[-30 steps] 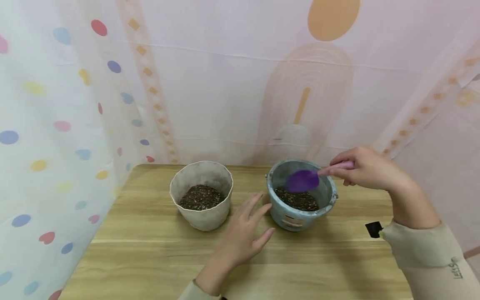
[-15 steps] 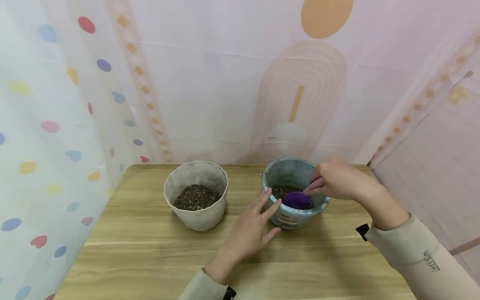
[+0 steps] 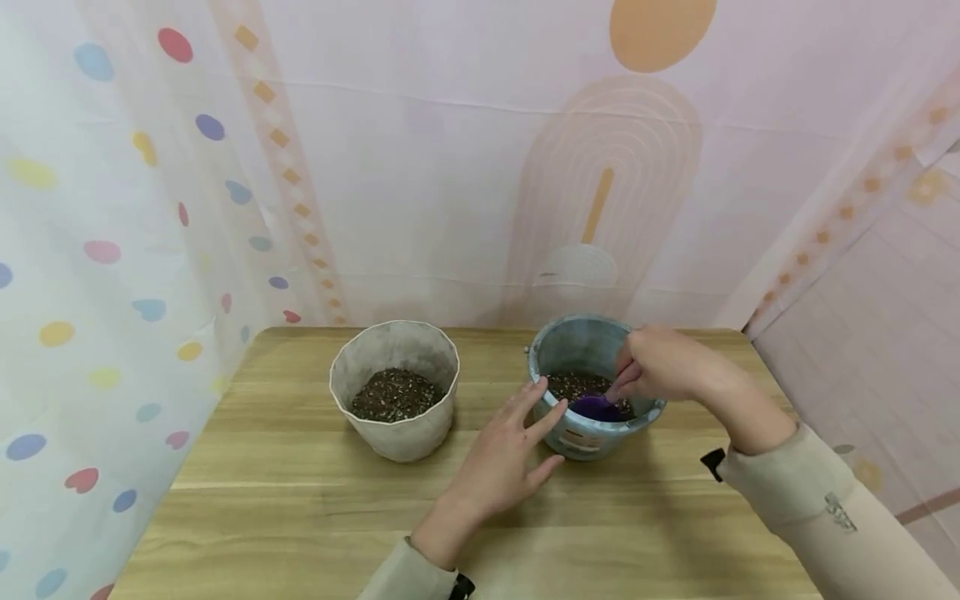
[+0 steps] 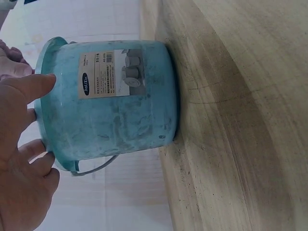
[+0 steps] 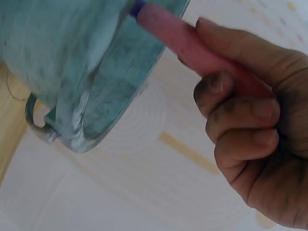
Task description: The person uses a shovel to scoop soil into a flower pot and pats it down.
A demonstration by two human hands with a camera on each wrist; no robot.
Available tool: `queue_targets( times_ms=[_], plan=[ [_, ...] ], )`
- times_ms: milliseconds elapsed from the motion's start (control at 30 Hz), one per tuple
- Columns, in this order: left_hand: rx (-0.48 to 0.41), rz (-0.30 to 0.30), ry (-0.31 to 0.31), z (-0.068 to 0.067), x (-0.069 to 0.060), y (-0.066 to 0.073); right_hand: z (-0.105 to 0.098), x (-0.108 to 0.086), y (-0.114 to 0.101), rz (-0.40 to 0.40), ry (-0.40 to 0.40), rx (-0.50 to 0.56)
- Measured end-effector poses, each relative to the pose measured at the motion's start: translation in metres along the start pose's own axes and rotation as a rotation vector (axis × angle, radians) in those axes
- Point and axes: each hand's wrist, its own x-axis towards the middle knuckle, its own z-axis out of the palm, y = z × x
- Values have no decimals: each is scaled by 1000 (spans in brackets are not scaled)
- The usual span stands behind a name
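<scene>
My right hand [image 3: 663, 362] grips the pink handle [image 5: 192, 41] of a small garden trowel, fingers curled round it. The trowel's purple blade [image 3: 595, 407] is down in the dark soil [image 3: 573, 385] inside a blue-green bucket [image 4: 110, 115]; part of the blade is hidden. My left hand [image 3: 498, 462] rests its fingertips on the bucket's near left rim, fingers mostly extended, thumb apart from them. Dark smudges mark my right fingers [image 5: 224, 113]. Left of the bucket stands a whitish pot [image 3: 405, 437] with dark soil in it.
Both containers stand on a wood-grain table [image 3: 285, 500], near its back edge. A patterned curtain [image 3: 450, 208] hangs right behind. The bucket's wire handle [image 4: 98, 166] hangs down at its side. A paper label [image 4: 110, 73] is stuck on the bucket's front.
My right hand has lowered the trowel from above the bucket into its soil, moving left and down. My left hand has come right to touch the bucket's rim.
</scene>
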Motion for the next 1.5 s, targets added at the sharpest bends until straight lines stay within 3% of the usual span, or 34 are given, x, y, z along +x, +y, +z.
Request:
queue_targets(
  times_ms=[200, 567, 700, 900, 1067, 1167, 1267, 1500],
  plan=[
    [-12, -8, -9, 1, 1, 1, 13, -10, 1, 9, 122, -65],
    [-78, -5, -15, 6, 5, 1, 31, -26, 23, -17, 217, -15],
    [-95, -9, -22, 7, 3, -1, 38, -26, 25, -30, 292, -33],
    [-85, -6, -10, 8, 3, -2, 47, -18, 35, 53, 407, -124],
    [-71, 6, -4, 8, 5, -2, 37, -24, 36, 155, 509, -228],
    [-65, -3, -8, 9, 5, -2, 32, -25, 35, 223, 528, -313],
    [-65, -15, -11, 9, 4, -2, 37, -19, 37, 248, 499, -327],
    [-114, -19, -17, 9, 4, -2, 53, -2, 51, 229, 458, -134]
  ],
)
